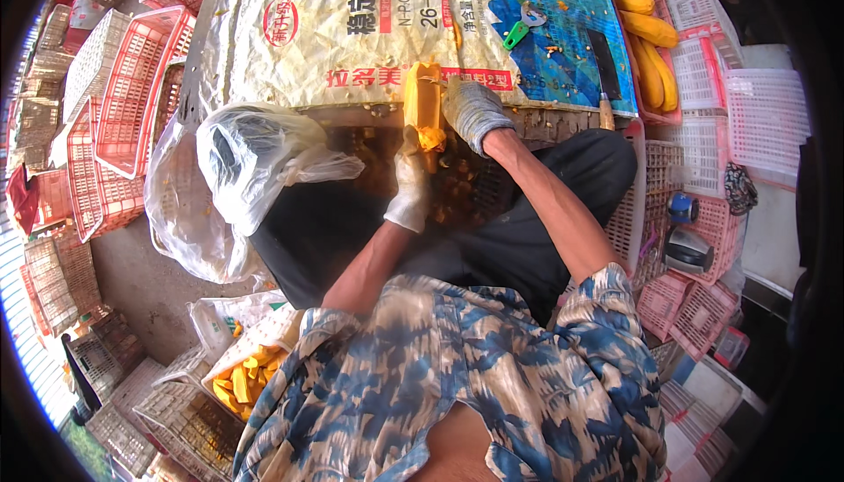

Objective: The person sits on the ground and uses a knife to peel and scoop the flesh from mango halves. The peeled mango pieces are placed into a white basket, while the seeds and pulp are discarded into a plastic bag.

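Observation:
In a white glove, my left hand [410, 175] grips the lower end of a peeled orange-yellow squash piece [422, 103], held upright at the board's near edge. Orange shavings [432, 139] hang beside my fingers. My right hand [476, 113], gloved in grey, is closed at the piece's upper right. A narrow tool that looks like a peeler [433, 80] reaches from it across the squash; the glove hides its handle. Farther off, a green-handled peeler [521, 30] lies on the sack-covered work surface [277, 80]. A wooden-handled knife [604, 80] rests at the right.
Whole yellow squashes [649, 27] fill a red crate on the right. Clear plastic bags [257, 159] bulge by my left knee. Cut orange pieces [244, 383] sit in a basket at lower left. Stacked plastic crates [135, 93] stand on both sides. Peelings [455, 195] lie between my legs.

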The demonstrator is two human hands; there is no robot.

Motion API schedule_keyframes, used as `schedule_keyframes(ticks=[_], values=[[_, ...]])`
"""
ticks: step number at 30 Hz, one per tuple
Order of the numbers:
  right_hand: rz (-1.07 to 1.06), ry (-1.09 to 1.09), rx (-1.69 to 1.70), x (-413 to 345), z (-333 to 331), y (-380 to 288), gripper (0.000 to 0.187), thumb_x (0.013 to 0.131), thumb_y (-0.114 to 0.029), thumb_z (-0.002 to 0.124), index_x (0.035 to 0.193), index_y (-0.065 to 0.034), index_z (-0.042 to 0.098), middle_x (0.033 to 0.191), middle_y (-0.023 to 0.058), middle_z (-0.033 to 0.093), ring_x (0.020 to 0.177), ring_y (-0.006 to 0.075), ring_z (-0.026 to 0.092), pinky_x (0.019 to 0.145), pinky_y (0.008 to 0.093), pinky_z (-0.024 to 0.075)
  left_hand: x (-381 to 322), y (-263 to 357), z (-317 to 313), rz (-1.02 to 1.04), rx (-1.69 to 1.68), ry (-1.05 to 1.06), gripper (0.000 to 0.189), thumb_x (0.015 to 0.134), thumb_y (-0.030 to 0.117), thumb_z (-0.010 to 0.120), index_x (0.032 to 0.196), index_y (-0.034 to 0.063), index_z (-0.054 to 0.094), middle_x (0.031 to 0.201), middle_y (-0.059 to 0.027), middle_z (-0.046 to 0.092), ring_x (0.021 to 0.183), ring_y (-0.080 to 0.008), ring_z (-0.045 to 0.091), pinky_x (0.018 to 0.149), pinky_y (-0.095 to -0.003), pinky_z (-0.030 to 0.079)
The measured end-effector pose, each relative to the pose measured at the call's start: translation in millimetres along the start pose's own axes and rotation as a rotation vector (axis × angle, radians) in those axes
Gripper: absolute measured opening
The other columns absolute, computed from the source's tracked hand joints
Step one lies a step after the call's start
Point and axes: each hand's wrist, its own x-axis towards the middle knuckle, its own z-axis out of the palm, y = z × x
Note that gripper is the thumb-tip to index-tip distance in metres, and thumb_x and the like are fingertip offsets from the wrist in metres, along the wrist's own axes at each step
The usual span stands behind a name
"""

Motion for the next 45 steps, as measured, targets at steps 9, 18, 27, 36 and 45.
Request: schedule_keyframes(ticks=[9,18,27,36,45], values=[[-0.125,-0.231,-0.024,-48,-1,-1,0.026,0.085,-0.022,0.055,0.099,-0.0049,0.068,0.094,0.0214,0.067,0.089,0.0372,0.066,0.076,0.0442,0.0525,-7,6,1,0.144,0.044,-0.059,0.052,0.099,0.047,0.035,0.106,0.0022,0.060,0.090,-0.0048,0.064,0.073,-0.0140,0.060,0.067,-0.0269,0.050],[-0.247,-0.239,0.007,-34,2,19,0.025,0.083,-0.024,0.054,0.092,-0.0033,0.065,0.082,0.0207,0.066,0.081,0.0389,0.064,0.071,0.0473,0.0508,-7,19,7,0.057,0.194,-0.074,0.060,0.096,0.055,0.038,0.110,0.0014,0.061,0.082,-0.0037,0.064,0.067,-0.0120,0.059,0.058,-0.0266,0.049],[-0.139,-0.040,0.051,-78,11,36,0.022,0.086,-0.024,0.053,0.094,-0.0050,0.061,0.079,0.0203,0.066,0.078,0.0387,0.064,0.066,0.0490,0.0500,-3,14,2,0.036,0.119,-0.095,0.070,0.091,0.064,0.037,0.114,0.0012,0.059,0.071,-0.0041,0.061,0.045,-0.0112,0.050,0.041,-0.0238,0.041],[-0.127,-0.112,-0.006,-83,19,21,0.021,0.087,-0.025,0.053,0.092,-0.0060,0.060,0.073,0.0183,0.066,0.071,0.0363,0.065,0.064,0.0478,0.0502,10,3,-7,0.021,0.299,0.027,0.073,0.087,0.070,0.038,0.104,0.0023,0.059,0.068,-0.0064,0.061,0.045,-0.0147,0.053,0.040,-0.0257,0.042],[-0.006,0.125,0.049,-42,7,35,0.020,0.087,-0.026,0.053,0.094,-0.0076,0.056,0.075,0.0198,0.064,0.073,0.0394,0.063,0.062,0.0488,0.0486,-6,22,5,0.150,0.367,-0.031,0.048,0.090,0.047,0.054,0.106,0.0021,0.059,0.084,-0.0074,0.063,0.064,-0.0160,0.060,0.046,-0.0259,0.046]])
